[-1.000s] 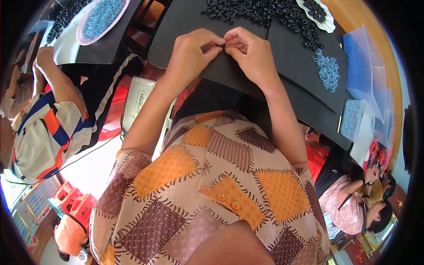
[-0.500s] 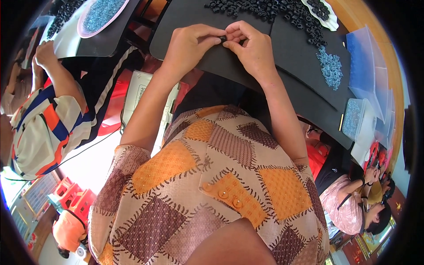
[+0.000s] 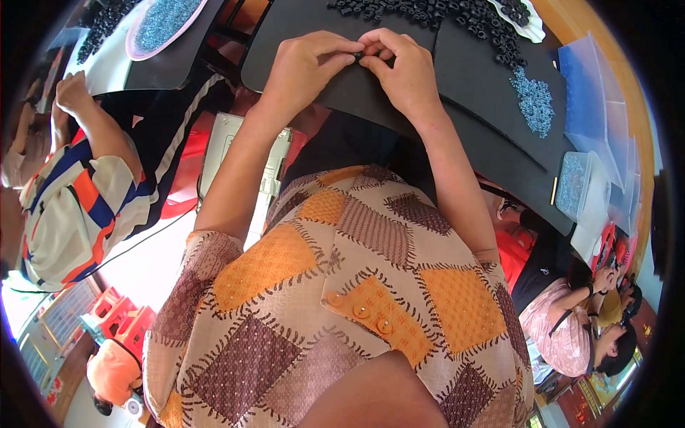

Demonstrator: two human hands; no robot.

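Assembly workshop: workers at bead-heaped black mats (image 3: 492, 78).

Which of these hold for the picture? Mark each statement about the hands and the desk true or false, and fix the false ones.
1. The left hand and the right hand meet fingertip to fingertip over the black mat. True.
2. The hands pinch a large red block. False: they pinch one small black piece.
3. A heap of small black pieces lies on the mat beyond the hands. True.
4. The little blue pile lies on the person's left. False: it lies on the right side of the mat.
5. Another person in a striped shirt sits at the left. True.
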